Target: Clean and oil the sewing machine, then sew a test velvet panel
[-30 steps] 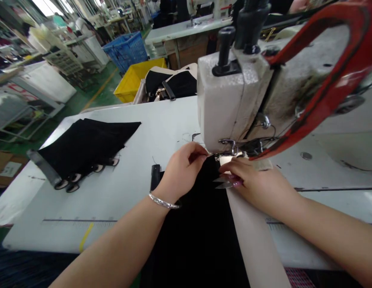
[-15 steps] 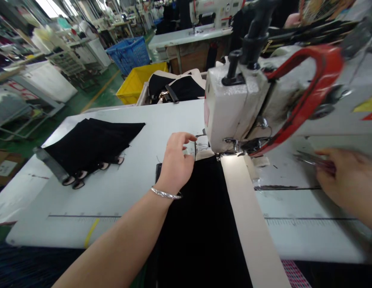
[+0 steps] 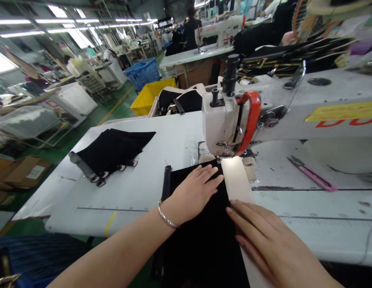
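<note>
My left hand point(image 3: 193, 196) lies flat on a black fabric panel point(image 3: 200, 236), just in front of the sewing machine's presser foot point(image 3: 223, 154). A silver bangle point(image 3: 166, 219) circles that wrist. My right hand point(image 3: 263, 236) rests with spread fingers on the panel's edge, beside a beige fabric strip point(image 3: 235, 184) that runs under the foot. Neither hand holds anything. Pink-handled thread snips point(image 3: 311, 174) lie on the white table to the right of the machine, out of reach of my fingertips. A narrow black strap point(image 3: 166, 182) stands out beside my left wrist.
The industrial sewing machine head point(image 3: 227, 120) stands above the work. A stack of black pieces with metal fittings point(image 3: 112, 152) lies on the table's left side. Behind are a yellow bin point(image 3: 151, 96), a blue crate point(image 3: 142, 74) and a co-worker point(image 3: 190, 30) at another machine.
My right hand has let go of the snips, which now lie on the table, and moved onto the fabric. My left hand has dropped flat onto the panel. The view has tilted upward.
</note>
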Tool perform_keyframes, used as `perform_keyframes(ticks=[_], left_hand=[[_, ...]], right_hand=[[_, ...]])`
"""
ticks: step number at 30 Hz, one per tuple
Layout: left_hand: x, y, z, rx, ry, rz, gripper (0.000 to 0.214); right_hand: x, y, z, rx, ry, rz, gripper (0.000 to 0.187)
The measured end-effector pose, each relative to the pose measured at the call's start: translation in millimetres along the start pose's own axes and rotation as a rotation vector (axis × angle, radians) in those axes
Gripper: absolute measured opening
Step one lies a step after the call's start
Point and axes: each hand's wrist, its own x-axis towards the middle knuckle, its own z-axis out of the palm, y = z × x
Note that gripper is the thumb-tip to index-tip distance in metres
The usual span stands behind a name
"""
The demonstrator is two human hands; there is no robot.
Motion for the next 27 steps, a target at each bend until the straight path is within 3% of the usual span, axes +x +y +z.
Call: perform_keyframes(ticks=[12, 20, 27], left_hand=[[15, -14, -1.7, 0.014, 0.04, -0.008, 0.038], [-17, 17, -12.1, -0.038, -0.097, 0.023, 0.043], [-12, 8, -10.6, -0.05, -0.08, 0.029, 0.041]], right_hand=[[11, 9, 5, 0.006, 0.026, 0.058, 0.047], [11, 3, -20, 0.111, 0.12, -0.03, 0.029], [14, 5, -19, 0.107, 0.131, -0.001, 0.029]])
